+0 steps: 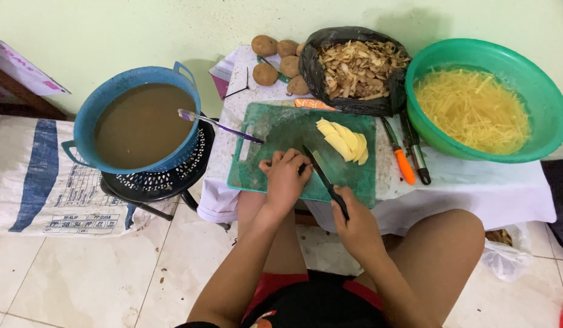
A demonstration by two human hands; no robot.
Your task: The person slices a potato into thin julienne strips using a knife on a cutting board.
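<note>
My left hand (285,177) curls over a potato piece, mostly hidden, on the green cutting board (293,130); my right hand (356,226) grips the black-handled knife (321,173), its blade just beside my left fingertips (301,165). Risk, as I judge it: a slip on the wet slice nicks those fingers. The sliced potato stack (344,140) could topple, and the board overhangs the bench (475,182) edge.

White woven sack (32,176) with blue stripe, printed label panel, floor left.
</note>
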